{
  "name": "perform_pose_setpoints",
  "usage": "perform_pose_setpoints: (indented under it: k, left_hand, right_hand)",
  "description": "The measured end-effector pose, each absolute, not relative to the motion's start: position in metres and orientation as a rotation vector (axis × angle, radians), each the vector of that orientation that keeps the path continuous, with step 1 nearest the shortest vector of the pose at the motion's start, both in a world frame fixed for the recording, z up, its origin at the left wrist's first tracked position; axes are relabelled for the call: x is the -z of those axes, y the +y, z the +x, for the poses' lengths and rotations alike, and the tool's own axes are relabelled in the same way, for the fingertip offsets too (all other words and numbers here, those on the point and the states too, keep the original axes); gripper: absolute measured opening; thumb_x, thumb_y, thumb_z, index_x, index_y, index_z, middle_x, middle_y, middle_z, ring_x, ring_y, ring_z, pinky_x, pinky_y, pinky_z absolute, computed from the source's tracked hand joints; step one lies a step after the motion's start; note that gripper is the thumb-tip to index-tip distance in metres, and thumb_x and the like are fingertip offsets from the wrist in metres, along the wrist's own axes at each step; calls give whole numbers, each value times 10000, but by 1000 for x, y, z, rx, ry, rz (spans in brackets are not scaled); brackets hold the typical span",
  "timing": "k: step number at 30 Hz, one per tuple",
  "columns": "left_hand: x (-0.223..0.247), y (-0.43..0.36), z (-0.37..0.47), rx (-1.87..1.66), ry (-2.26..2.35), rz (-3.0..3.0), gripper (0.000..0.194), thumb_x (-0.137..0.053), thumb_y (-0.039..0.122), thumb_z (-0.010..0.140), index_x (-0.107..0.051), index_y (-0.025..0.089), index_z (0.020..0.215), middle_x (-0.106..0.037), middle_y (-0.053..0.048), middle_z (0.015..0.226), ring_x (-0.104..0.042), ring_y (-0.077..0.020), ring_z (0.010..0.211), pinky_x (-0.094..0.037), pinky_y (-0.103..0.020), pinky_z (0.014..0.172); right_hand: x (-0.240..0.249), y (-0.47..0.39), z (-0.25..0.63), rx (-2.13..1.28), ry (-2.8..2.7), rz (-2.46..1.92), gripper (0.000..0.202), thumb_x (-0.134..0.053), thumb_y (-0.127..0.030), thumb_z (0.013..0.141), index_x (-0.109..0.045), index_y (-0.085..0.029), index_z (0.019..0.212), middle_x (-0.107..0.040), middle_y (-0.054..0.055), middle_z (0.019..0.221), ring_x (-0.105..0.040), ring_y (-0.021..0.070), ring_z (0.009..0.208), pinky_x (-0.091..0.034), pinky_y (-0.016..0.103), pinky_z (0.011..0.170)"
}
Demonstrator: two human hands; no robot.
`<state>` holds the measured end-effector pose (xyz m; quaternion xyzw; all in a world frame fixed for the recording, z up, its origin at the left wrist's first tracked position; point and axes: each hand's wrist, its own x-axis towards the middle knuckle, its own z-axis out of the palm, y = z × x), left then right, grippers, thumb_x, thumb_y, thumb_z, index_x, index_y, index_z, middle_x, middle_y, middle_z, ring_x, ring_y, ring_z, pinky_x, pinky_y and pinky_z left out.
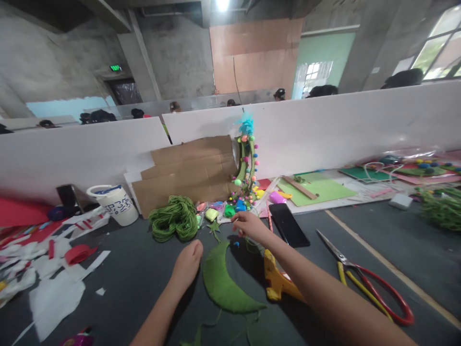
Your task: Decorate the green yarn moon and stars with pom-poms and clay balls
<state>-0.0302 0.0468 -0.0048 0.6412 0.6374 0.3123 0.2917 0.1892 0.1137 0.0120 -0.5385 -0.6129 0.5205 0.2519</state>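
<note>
A green felt crescent moon (225, 283) lies flat on the dark table between my forearms. My left hand (188, 263) rests beside its left edge with the fingers curled closed; whatever they may hold is hidden. Above the moon's upper tip hovers my right hand (250, 226), its fingers loosely bent and apart, with nothing visible in them. A small green star (214, 227) and a tiny blue piece (236, 244) are close by. Under my right forearm sits a yellow glue gun (275, 278). Green yarn strands (211, 324) trail below the moon.
Green yarn (175, 218) is bundled at the left, near a white cup (120, 206). Paper scraps (57, 298) cover the far left. A decorated moon (248, 163) stands against cardboard (190, 168). A phone (289, 225) and red-handled scissors (374, 283) lie at the right.
</note>
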Motion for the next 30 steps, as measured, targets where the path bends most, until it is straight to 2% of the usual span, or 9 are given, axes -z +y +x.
perform_pose_setpoints:
  k: [5, 9, 11, 14, 17, 19, 22, 25, 30]
  left_hand:
    - [6, 39, -22, -803, 1648, 1642, 325, -390, 418, 767, -352, 232, 504, -358, 77, 427, -385, -115, 424, -285, -241, 462]
    - [6, 33, -24, -761, 1581, 1585, 264, -427, 419, 746, -510, 196, 632, -578, 3, 558, -544, -143, 496, -383, -242, 468]
    - [7, 28, -28, -778, 1589, 1594, 218, -492, 333, 694, -568, 174, 822, -637, -36, 729, -582, -155, 594, -438, -263, 545]
    - [7, 16, -31, -790, 1603, 1659, 415, -562, 243, 623, -561, 179, 1033, -632, -77, 964, -601, -191, 791, -470, -331, 738]
    - [8, -2, -28, -766, 1569, 1753, 515, -652, 201, 549, -592, 219, 1060, -548, -86, 1217, -495, -245, 1128, -358, -371, 974]
    - [11, -11, -24, -754, 1573, 1778, 550, -667, 189, 531, -594, 217, 1076, -485, -93, 1308, -384, -264, 1253, -267, -384, 1050]
    - [16, -16, -19, -756, 1627, 1755, 492, -598, 214, 605, -564, 175, 1094, -488, -134, 1276, -426, -269, 1217, -352, -397, 991]
    - [18, -9, -19, -765, 1679, 1715, 418, -526, 241, 661, -544, 141, 1067, -537, -144, 1138, -543, -247, 1043, -466, -363, 831]
    - [13, 2, -24, -755, 1725, 1704, 330, -542, 222, 638, -565, 146, 958, -562, -101, 992, -570, -226, 910, -463, -367, 816]
  right_hand:
    - [-14, 82, 209, -1327, -1822, -1483, 252, -522, -300, 909, -547, -144, 1105, -601, 58, 1023, -614, 163, 809, -525, 338, 689]
    - [-13, 59, 218, -1207, -1969, -1486, 221, -501, -315, 919, -569, -135, 1027, -619, 21, 867, -599, 121, 664, -510, 286, 610]
    - [-14, 48, 223, -1123, -2049, -1491, 180, -481, -267, 918, -584, -137, 986, -614, 0, 751, -578, 111, 586, -475, 255, 564]
    - [-17, 30, 224, -948, -2179, -1504, 162, -504, -171, 835, -615, -149, 951, -617, 10, 682, -576, 138, 603, -411, 244, 559]
    - [-20, 5, 214, -767, -2341, -1438, 266, -596, -183, 717, -618, -181, 982, -645, 41, 823, -579, 203, 800, -395, 271, 667]
    - [-21, -13, 200, -660, -2442, -1374, 359, -641, -241, 678, -597, -190, 1031, -627, 71, 968, -539, 249, 936, -380, 311, 768]
    - [-16, -33, 179, -528, -2532, -1370, 442, -656, -302, 670, -563, -156, 1076, -593, 121, 1025, -509, 295, 952, -372, 376, 793]
    - [-6, -40, 165, -434, -2571, -1394, 392, -610, -234, 705, -551, -133, 1079, -582, 132, 1003, -505, 295, 927, -383, 374, 751]
    - [2, -32, 160, -368, -2616, -1369, 320, -564, -163, 719, -557, -151, 1038, -587, 98, 963, -509, 253, 884, -379, 322, 701]
